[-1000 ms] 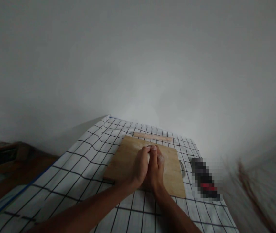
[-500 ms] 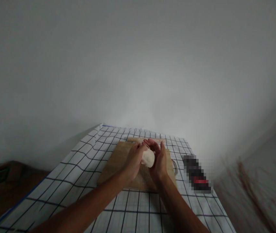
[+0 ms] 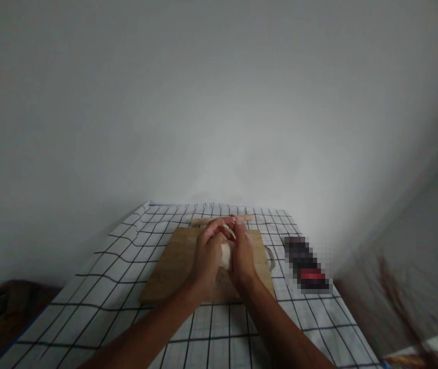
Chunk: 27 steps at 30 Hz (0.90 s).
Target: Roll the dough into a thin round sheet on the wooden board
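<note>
A pale ball of dough [image 3: 225,255] is cupped between my two hands over the wooden cutting board [image 3: 165,271]. My left hand [image 3: 208,256] wraps its left side, fingers curved over the far side. From the right, my right hand [image 3: 242,253] presses against it, with its fingertips meeting those of the left. Most of the dough is hidden by the palms and fingers. Behind the hands lies a wooden rolling pin [image 3: 200,222], its middle partly covered by my fingers.
A black-and-white checked cloth [image 3: 119,277] covers the table. A loop handle [image 3: 271,259] sticks out at the board's right side. Further right lies a pixelated dark object [image 3: 305,264] with a red patch. A plain wall [image 3: 219,128] rises behind the table; blurred thin twigs [image 3: 392,287] stand at the right.
My left hand has opened from a pinch at the dough's edge and now wraps around it. Both hands have closed in, covering more of the dough. The view has shifted slightly.
</note>
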Motion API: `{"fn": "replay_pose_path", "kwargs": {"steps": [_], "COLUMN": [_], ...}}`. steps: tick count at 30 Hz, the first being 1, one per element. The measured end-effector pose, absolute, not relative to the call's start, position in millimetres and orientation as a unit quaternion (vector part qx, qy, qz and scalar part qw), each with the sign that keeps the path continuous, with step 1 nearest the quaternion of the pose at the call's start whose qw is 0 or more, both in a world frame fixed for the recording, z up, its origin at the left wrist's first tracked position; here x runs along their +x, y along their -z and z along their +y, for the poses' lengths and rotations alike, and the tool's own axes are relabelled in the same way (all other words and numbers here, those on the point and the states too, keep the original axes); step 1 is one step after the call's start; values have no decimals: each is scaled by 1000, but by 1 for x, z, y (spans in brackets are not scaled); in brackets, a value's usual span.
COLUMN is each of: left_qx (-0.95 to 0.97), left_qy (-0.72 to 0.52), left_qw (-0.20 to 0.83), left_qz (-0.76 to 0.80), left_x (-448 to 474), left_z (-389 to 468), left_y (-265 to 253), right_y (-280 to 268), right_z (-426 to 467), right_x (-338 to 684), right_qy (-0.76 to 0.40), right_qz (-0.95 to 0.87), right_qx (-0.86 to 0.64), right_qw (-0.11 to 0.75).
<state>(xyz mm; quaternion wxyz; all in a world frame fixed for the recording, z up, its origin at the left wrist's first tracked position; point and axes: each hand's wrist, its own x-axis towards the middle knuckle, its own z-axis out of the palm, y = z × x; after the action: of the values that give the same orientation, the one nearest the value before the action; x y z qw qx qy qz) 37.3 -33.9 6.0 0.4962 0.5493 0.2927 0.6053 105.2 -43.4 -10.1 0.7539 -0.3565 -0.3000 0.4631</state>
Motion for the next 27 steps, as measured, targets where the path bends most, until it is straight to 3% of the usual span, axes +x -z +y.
{"fn": "replay_pose_path", "kwargs": {"steps": [4,8,12,17,23,27], "left_qx": [688,686,642,672,786,830], "left_qy": [-589,-592,-593,-504,-407,-376], "left_qw": [296,290,357,409,263,193], "left_qz": [302,307,329,357,384,365], "left_x": [31,37,42,38,27,22], "left_z": [-35,-32,-19,-8,-11,-11], "left_y": [5,9,4,9,19,19], "right_y": [23,30,23,17,31,43], "right_z": [-39,-37,-38,-40,-28,-15], "right_x": [109,113,120,117,116,128], "right_qy": [-399,-302,-271,-234,-330,-380], "right_qz": [-377,-462,-400,-412,-294,-298], "right_qx": [-478,-564,-556,-490,-442,-435], "right_qw": [686,614,677,732,780,760]}}
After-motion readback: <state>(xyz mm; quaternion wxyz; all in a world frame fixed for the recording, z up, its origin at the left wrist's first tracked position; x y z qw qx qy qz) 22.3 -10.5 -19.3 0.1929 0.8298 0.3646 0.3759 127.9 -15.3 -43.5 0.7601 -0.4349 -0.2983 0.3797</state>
